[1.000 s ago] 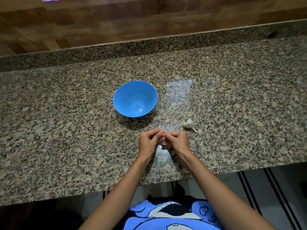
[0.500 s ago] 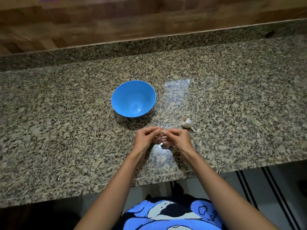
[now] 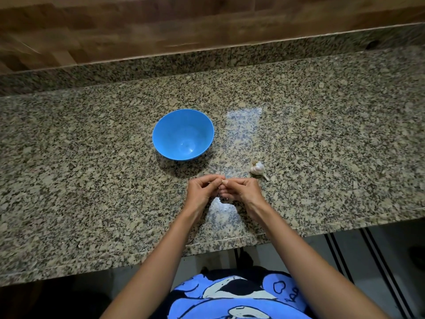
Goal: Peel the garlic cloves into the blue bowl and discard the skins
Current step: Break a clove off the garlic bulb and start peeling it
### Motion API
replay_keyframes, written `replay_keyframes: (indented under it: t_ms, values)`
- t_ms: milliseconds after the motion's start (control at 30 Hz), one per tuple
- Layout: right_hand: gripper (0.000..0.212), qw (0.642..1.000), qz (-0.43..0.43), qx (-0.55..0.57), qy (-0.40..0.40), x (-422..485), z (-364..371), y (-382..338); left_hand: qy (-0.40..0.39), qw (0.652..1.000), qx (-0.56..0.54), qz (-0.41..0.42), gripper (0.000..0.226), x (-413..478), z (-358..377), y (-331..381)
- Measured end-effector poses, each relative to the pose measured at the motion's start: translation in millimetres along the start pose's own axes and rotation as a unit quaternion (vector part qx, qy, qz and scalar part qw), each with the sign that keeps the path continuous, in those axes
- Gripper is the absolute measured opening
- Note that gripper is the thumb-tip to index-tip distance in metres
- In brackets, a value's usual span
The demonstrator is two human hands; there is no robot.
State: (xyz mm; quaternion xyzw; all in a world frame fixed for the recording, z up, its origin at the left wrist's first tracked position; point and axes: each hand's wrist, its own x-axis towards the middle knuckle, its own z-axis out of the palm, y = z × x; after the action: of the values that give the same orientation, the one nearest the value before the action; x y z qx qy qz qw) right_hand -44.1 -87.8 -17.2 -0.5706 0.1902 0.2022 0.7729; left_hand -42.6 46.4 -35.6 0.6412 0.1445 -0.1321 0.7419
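Little has moved since a second ago: my left hand (image 3: 202, 189) and right hand (image 3: 243, 191) are still together over the table (image 3: 92, 180), with the fingertips only slightly shifted on the clove (image 3: 222, 181). The bowl (image 3: 170, 134) and the garlic bulb (image 3: 257, 168) lie where they did.

Both hands meet knuckle to knuckle, fingers curled inward. Thumb and forefinger of each pinch the same small tan clove from opposite sides. Only a sliver of it shows between my fingertips, so I cannot tell how much skin is on it. My other fingers are tucked under, and I cannot tell whether they touch the table. Just below my hands a pale glare lies on the stone.

At 11 o'clock from my hands the blue bowl stands upright on the table, near but apart from them. I see nothing in it but a gleam at the bottom. At 1 o'clock from my hands, just beside my right knuckles, the garlic bulb lies on its side, stalk pointing toward 4 o'clock. It is at 4 o'clock from the bowl and clear of it.

At 12 o'clock the speckled table ends at a low stone ledge under a wooden wall (image 3: 138, 31). At 6 o'clock my forearms cross the table's near edge above my blue printed shirt (image 3: 230, 295).
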Motion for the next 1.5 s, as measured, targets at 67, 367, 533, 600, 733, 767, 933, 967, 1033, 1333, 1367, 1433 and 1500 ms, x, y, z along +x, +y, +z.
replay_keyframes:
  t_ms: [67,367,533,600,733,767,933,967,1033,1333,1367,1433,1500]
  values:
    - [0.011,1.000,-0.004,-0.005,0.011,0,2,0,0.005,1.000,0.007,0.005,0.022,0,1,-1]
    - [0.018,0.997,0.000,-0.029,0.077,5,12,8,0.042,0.993,0.080,0.071,0.019,-1,8,-6]
    - [0.014,0.998,0.020,0.023,0.057,6,11,7,0.044,0.999,-0.016,0.026,0.019,-1,7,-6]
    - [0.010,0.999,0.021,0.042,0.020,4,8,4,0.027,0.997,-0.072,-0.008,0.016,2,5,-5]
    - [0.011,1.000,0.018,0.022,0.000,5,3,-1,0.015,0.988,-0.145,-0.051,0.015,2,5,-3]
    - [0.013,1.000,0.016,0.021,0.000,6,3,-1,0.014,0.986,-0.155,-0.056,0.015,2,6,-3]
    - [0.014,0.999,-0.038,-0.007,0.023,6,5,4,0.023,0.987,-0.153,-0.042,0.014,0,11,-4]
    - [0.014,0.998,-0.052,-0.017,0.030,6,6,5,0.025,0.988,-0.149,-0.036,0.014,0,11,-3]
    - [0.013,0.995,-0.071,-0.044,0.048,7,8,7,0.029,0.989,-0.143,-0.031,0.014,-1,12,-4]
    - [0.017,0.975,-0.101,-0.156,0.123,9,10,15,0.043,0.998,-0.035,0.003,0.023,-4,15,0]
    - [0.018,0.978,-0.097,-0.145,0.115,8,10,13,0.044,0.999,-0.004,0.014,0.022,-3,12,1]
    - [0.018,0.982,-0.095,-0.131,0.094,6,9,8,0.069,0.993,0.079,0.055,0.020,1,8,2]
    - [0.016,0.982,-0.095,-0.137,0.086,6,9,7,0.103,0.972,0.173,0.119,0.016,1,8,2]
